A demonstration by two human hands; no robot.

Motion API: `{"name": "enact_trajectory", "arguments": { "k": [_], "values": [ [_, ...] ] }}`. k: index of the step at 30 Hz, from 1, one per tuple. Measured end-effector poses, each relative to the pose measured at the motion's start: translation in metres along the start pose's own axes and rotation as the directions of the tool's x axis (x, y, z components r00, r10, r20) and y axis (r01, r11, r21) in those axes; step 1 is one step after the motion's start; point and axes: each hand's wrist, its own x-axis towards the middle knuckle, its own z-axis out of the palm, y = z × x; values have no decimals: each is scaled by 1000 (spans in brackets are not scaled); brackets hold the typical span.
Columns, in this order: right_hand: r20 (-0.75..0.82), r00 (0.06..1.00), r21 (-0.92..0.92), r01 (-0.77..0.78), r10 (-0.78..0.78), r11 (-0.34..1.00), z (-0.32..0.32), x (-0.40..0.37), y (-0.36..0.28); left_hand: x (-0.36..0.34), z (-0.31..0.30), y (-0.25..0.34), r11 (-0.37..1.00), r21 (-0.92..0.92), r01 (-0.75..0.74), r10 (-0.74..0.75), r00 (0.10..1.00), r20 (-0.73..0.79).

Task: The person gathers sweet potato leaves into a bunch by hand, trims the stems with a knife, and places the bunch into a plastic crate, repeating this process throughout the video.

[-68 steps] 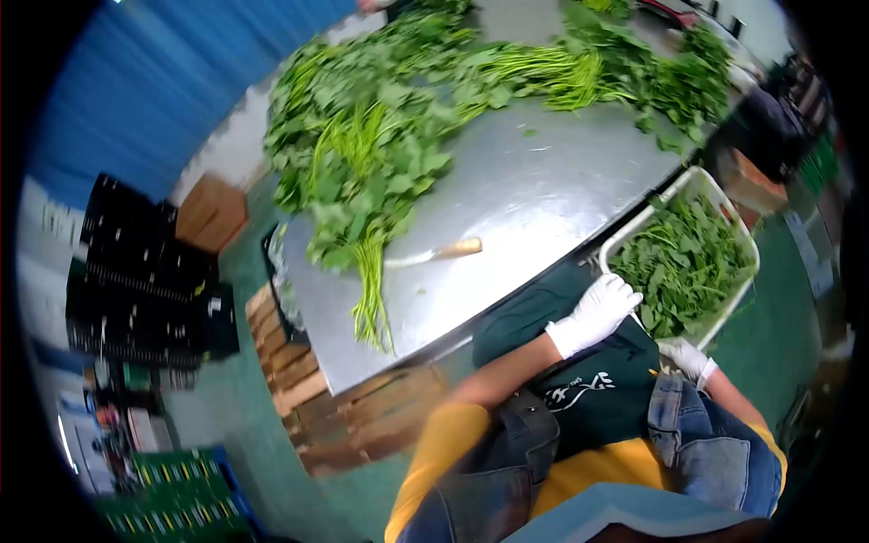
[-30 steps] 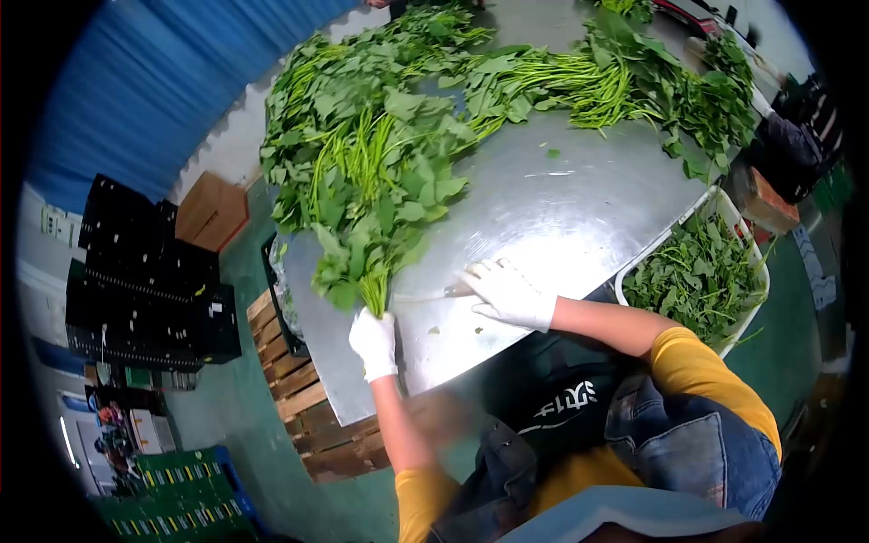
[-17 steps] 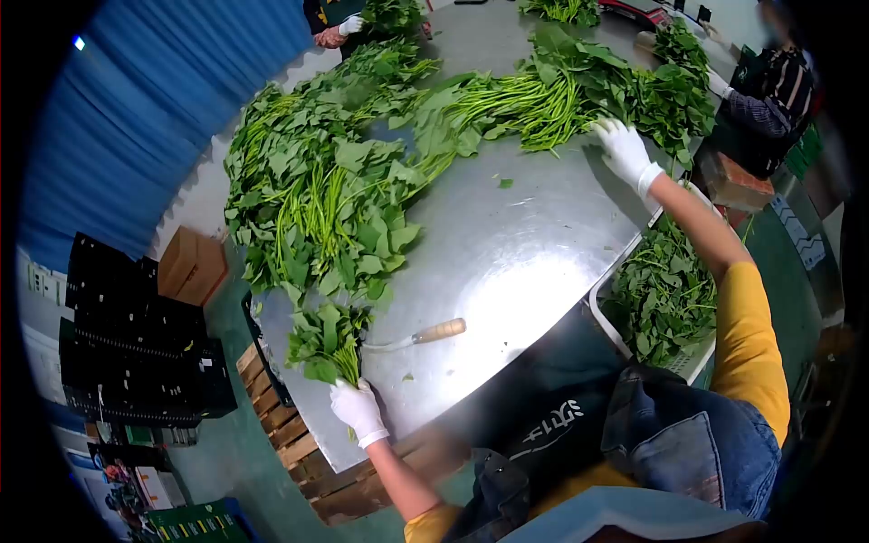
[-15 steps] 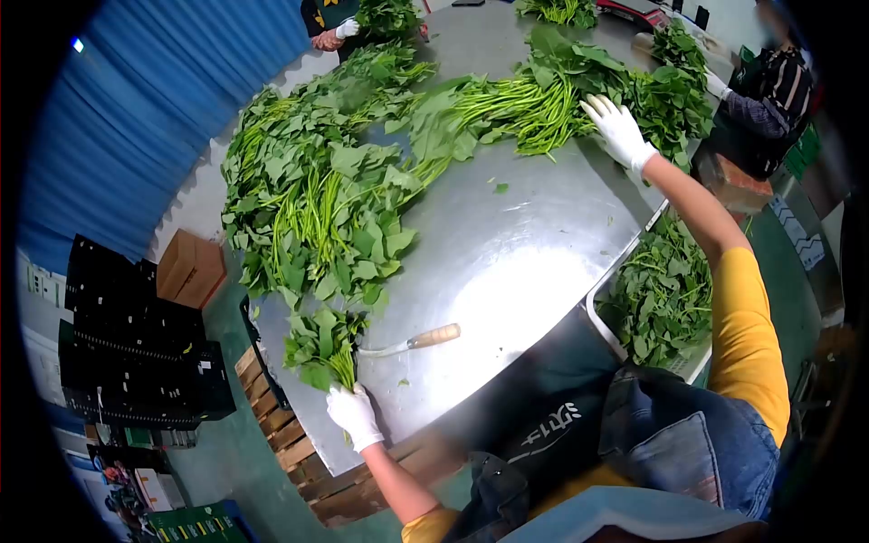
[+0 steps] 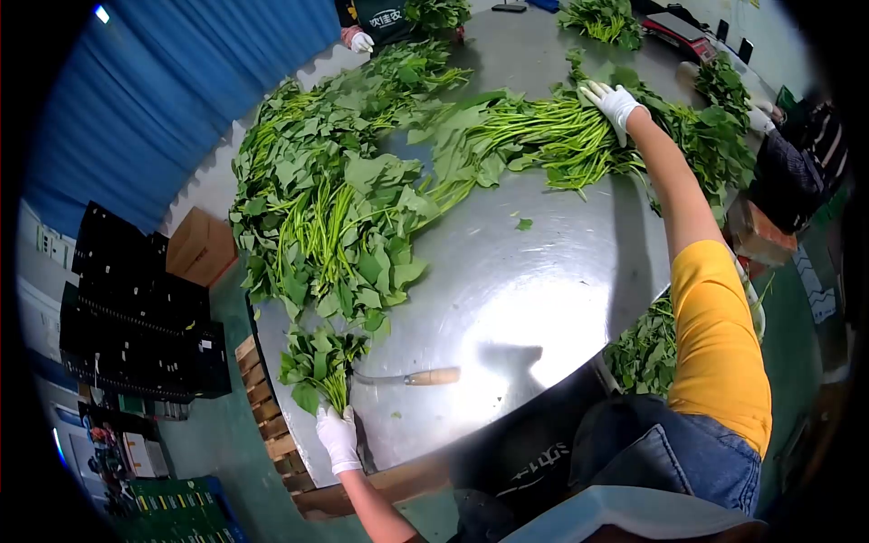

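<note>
My left hand (image 5: 338,439), in a white glove, is closed around the stem ends of a small bunch of leafy greens (image 5: 319,364) at the near left corner of the metal table (image 5: 543,240). My right hand (image 5: 614,105), also gloved, reaches to the far side. Its fingers lie stretched out on top of a pile of long-stemmed greens (image 5: 548,134). A curved knife with a wooden handle (image 5: 433,376) rests on the table just right of the small bunch. A larger heap of greens (image 5: 321,226) spreads along the left side.
A co-worker's gloved hand (image 5: 361,42) shows at the far left, and another person's sleeve (image 5: 786,167) at the right. Greens fill a container (image 5: 647,348) below the table's right edge. Black crates (image 5: 136,335) and a cardboard box (image 5: 201,246) stand left. A red scale (image 5: 681,38) sits far right.
My right hand has moved farther across the table onto the stems. My left hand keeps its hold on the small bunch. The view has shifted slightly.
</note>
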Motion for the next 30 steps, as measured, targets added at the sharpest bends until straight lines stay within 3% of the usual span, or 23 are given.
{"name": "enact_trajectory", "arguments": {
  "k": [4, 5, 11, 14, 16, 18, 20, 21, 22, 24, 25, 26, 28, 29, 30],
  "values": [
    [38, 998, -142, 53, -48, 988, -1, 21, 5, 2, -9, 3, 991, -100, 87, -75, 990, 119],
    [37, 998, -150, 58, -53, 987, -4, 23, 4, 0, 1, -4, 997, -65, 36, -34, 999, 34],
    [45, 988, -280, 152, -145, 948, 31, 51, 20, -2, 2, -1, 998, -68, 7, -7, 1000, -1],
    [86, 994, -263, 89, -68, 961, 30, 28, 21, -3, 4, -3, 995, -97, -16, 14, 1000, -15],
    [-79, 990, -276, 91, -117, 957, 8, -18, 12, -2, 7, -5, 994, -103, -20, 17, 999, -30],
    [-21, 989, -352, 130, -147, 927, 53, -5, 45, -1, 6, -3, 996, -85, -34, 30, 999, -42],
    [-239, 970, -332, -33, -51, 943, 96, 4, 65, -1, 3, -1, 996, -89, -8, 9, 1000, 11],
    [-12, 1000, -470, 0, -6, 883, 72, -24, 54, -2, 4, -3, 994, -90, -58, 55, 998, -39],
    [-8, 1000, -472, -1, -3, 881, 65, -36, 51, -2, 4, -2, 994, -94, -61, 58, 998, -36],
    [-107, 994, -390, -77, 39, 918, 62, -58, 48, -2, 0, 1, 990, -128, -66, 60, 997, -53],
    [-3, 996, -410, -85, 92, 908, 28, -86, 31, -2, 3, -1, 989, -132, -70, 64, 997, -49],
    [3, 995, -411, -86, 96, 907, 3, -97, 27, 0, 5, -4, 991, -112, -78, 72, 996, -59],
    [7, 1000, -38, -14, 15, 999, -24, -110, 27, -1, 8, -6, 991, -98, -92, 86, 994, -64],
    [-151, 988, 40, 31, -25, 999, -12, -100, 38, 0, 7, -5, 992, -84, -96, 90, 993, -70],
    [-149, 989, 40, 30, -24, 999, -20, -100, 37, 1, 7, -5, 993, -70, -98, 93, 993, -76]
  ]
}}
